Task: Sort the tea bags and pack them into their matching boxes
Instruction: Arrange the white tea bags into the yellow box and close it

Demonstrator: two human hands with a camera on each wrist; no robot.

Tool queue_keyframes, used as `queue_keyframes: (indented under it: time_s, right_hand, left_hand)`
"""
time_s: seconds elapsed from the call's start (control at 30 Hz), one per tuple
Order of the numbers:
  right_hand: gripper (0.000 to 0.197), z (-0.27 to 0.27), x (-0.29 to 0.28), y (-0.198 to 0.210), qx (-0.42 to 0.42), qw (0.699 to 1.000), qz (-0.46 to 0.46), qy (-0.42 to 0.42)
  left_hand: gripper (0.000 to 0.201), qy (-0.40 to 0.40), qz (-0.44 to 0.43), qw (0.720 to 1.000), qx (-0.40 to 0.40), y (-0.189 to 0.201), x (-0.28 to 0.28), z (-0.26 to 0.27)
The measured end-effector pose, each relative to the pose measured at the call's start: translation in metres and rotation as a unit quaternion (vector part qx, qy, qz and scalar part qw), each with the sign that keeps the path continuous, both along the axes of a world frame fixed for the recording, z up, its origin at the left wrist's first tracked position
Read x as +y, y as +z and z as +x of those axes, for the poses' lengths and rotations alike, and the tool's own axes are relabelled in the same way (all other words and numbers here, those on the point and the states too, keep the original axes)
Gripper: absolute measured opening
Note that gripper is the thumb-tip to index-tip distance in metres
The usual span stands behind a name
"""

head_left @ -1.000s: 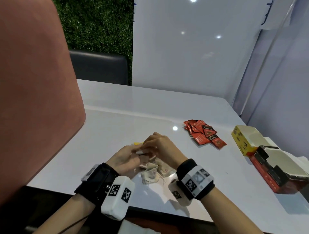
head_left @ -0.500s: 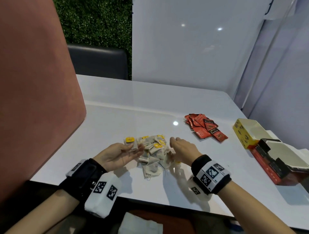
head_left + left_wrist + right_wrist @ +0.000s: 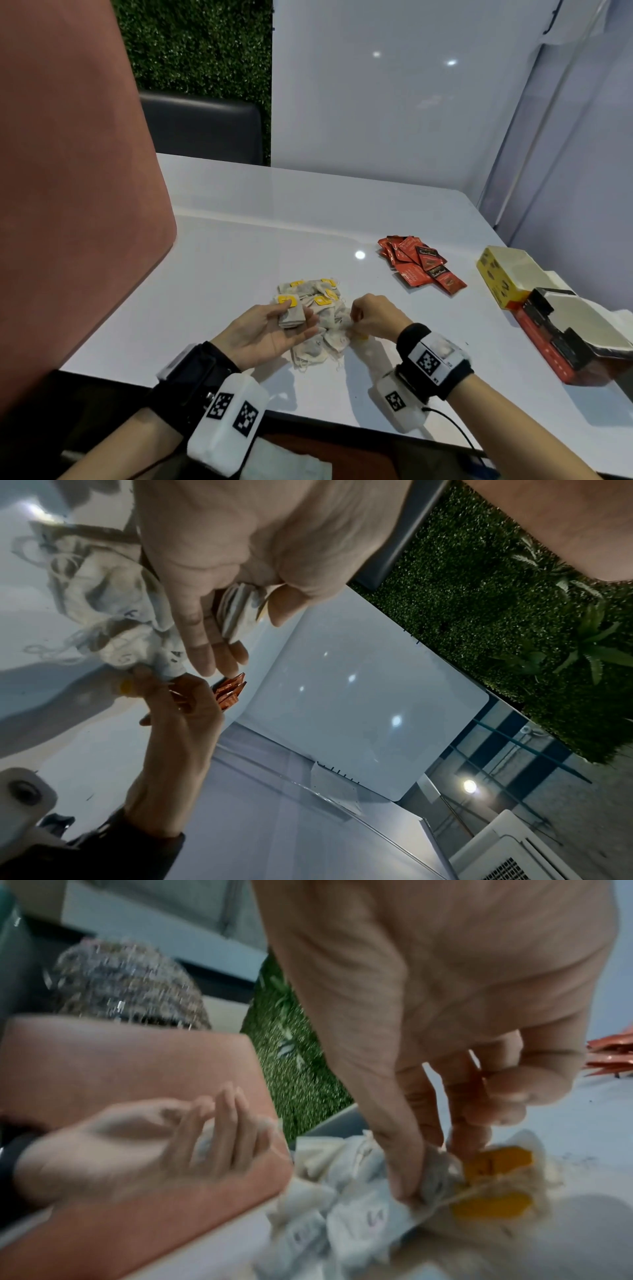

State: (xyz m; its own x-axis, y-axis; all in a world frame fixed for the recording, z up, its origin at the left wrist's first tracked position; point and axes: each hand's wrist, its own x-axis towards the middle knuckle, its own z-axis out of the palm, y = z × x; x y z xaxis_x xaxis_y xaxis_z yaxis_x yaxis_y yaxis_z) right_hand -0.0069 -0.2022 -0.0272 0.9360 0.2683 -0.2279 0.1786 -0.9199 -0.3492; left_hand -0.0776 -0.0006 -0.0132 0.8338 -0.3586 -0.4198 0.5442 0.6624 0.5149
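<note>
Beige tea bags (image 3: 317, 320) with yellow tags, red-and-black sachets (image 3: 419, 269), yellow box (image 3: 496, 277), red box (image 3: 544, 346)

Dim overhead light glares off the table (image 3: 239, 246); wrist views perhaps motion-blurred, warped.

2 boxes (image 3: 507, 274), 2 hands (image 3: 267, 329), 2 tea bag heaps (image 3: 419, 263).

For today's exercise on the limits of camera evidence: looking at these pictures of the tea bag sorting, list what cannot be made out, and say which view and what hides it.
- Yellow box, head view: whether it holds any bags; angle hides the inside.
- Red box, head view: cut by the right edge.
- Red sachets, head view: print too small.
- Right hand, right wrist view: how many white tea bags it pinches; motion blur.
- Left hand, head view: stack count; bags overlap.
</note>
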Motion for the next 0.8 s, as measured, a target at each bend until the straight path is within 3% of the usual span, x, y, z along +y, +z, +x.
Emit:
queue_keyframes:
  time_s: [0.07, 0.23, 0.33, 0.43, 0.5, 0.7, 0.8]
  right_hand:
    - [0.022, 0.001, -0.006, 0.01, 0.015, 0.998, 0.062, 0.002]
    - [0.028, -0.009, -0.014, 0.042, 0.002, 0.982, 0.185, 0.025]
    - [0.026, -0.013, -0.01, 0.051, -0.038, 0.984, 0.167, 0.052]
    - [0.008, -0.017, 0.003, 0.053, -0.16, 0.971, 0.167, 0.052]
    - [0.009, -0.023, 0.014, 0.049, -0.216, 0.956, 0.19, 0.057]
    - [0.007, -0.048, 0.026, 0.025, -0.201, 0.951, 0.154, 0.18]
    - [0.006, -0.052, 0.021, 0.02, -0.22, 0.94, 0.172, 0.195]
  left_hand:
    - [0.039, -0.005, -0.001, 1.0, 0.001, -0.003, -0.001, -0.002]
    - [0.036, -0.014, 0.0, 1.0, 0.012, -0.006, -0.012, -0.004]
    - [0.026, -0.025, -0.012, 0.999, 0.017, -0.007, -0.022, -0.005]
    - [0.027, -0.034, -0.027, 0.999, 0.017, -0.008, -0.029, -0.006]
    - [0.033, -0.034, -0.043, 0.999, -0.006, -0.008, -0.033, -0.006]
    - [0.056, -0.016, -0.05, 0.998, -0.047, -0.008, -0.03, -0.005]
    - [0.049, -0.017, -0.039, 0.998, -0.041, -0.007, -0.026, -0.004]
